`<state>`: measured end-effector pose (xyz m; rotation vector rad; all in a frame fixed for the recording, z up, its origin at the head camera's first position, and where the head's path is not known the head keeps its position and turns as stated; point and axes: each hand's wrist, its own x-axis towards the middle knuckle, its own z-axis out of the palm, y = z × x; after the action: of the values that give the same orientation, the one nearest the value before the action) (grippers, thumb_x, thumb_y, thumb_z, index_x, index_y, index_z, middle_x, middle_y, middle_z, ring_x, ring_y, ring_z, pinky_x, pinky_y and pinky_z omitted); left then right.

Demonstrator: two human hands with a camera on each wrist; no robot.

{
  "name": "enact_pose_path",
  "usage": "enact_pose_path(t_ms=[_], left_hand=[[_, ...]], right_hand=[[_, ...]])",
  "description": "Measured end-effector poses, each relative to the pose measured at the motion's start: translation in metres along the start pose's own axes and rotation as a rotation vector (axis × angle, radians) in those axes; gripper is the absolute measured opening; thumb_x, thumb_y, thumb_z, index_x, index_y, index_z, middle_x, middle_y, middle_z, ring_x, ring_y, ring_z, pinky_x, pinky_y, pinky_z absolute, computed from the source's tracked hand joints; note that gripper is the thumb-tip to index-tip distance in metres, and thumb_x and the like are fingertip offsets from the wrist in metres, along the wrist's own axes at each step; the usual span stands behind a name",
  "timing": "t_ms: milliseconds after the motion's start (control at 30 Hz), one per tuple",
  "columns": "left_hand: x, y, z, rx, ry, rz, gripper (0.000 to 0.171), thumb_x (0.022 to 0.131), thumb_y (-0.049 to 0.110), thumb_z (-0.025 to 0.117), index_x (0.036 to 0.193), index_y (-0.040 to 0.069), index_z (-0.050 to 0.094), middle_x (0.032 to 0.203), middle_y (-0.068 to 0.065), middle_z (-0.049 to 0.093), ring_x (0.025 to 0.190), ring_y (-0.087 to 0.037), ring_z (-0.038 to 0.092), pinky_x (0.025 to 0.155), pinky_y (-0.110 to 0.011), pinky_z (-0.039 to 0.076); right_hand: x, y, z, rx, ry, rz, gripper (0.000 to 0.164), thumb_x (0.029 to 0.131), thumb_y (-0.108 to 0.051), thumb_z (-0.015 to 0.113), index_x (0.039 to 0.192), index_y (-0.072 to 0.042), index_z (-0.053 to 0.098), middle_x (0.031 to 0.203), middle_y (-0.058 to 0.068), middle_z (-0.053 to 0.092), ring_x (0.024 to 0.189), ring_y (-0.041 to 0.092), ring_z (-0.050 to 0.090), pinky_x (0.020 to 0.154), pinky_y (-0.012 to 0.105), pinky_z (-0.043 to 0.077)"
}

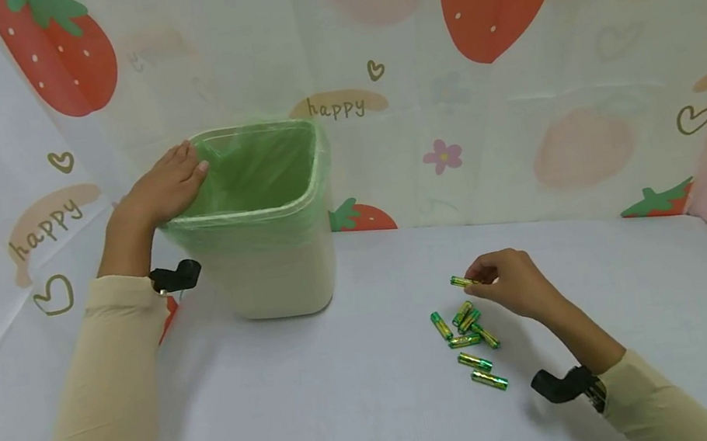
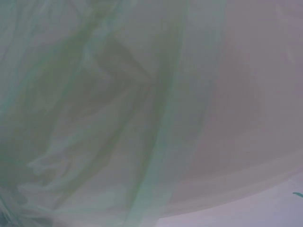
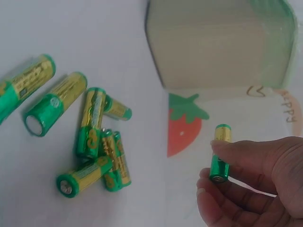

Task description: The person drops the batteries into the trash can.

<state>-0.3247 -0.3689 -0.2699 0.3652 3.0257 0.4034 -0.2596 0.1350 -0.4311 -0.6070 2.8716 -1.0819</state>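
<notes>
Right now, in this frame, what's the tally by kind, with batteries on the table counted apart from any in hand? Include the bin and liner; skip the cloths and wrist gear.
Batteries on table: 7
Battery in right hand: 1
Bin: 1
Liner: 1
Total: 10

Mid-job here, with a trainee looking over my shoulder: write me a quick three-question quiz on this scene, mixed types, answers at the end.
1. How many batteries lie on the table?
2. True or false: the right hand pinches one more battery.
3. What does the left hand rest on?
A) the table
B) the bin
C) the batteries

Key
1. Seven
2. True
3. B
</notes>
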Motion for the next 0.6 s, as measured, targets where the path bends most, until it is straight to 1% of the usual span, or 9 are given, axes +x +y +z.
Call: enact_pose_path(t_ms=[367, 600], left_hand=[[-0.001, -0.001, 0.000, 0.004, 0.006, 0.007, 0.067, 0.113, 0.036, 0.018, 0.156, -0.012, 0.000, 0.165, -0.030, -0.007, 0.154, -0.042, -0.008, 0.125, -0.054, 0.000], [-0.002, 0.000, -0.001, 0.001, 0.001, 0.007, 0.067, 0.113, 0.035, 0.019, 0.156, -0.012, 0.000, 0.165, -0.029, -0.007, 0.154, -0.042, -0.009, 0.125, -0.053, 0.000]], right_hand=[[0.007, -0.026, -0.003, 0.010, 0.013, -0.079, 0.008, 0.088, -0.011, 0.079, 0.096, -0.007, 0.077, 0.086, -0.001, 0.073, 0.082, 0.018, 0.068, 0.069, 0.034, 0.054], [0.011, -0.044, -0.007, 0.012, 0.004, -0.121, 0.008, 0.089, -0.012, 0.079, 0.095, -0.007, 0.077, 0.086, -0.001, 0.072, 0.081, 0.016, 0.067, 0.069, 0.033, 0.054]])
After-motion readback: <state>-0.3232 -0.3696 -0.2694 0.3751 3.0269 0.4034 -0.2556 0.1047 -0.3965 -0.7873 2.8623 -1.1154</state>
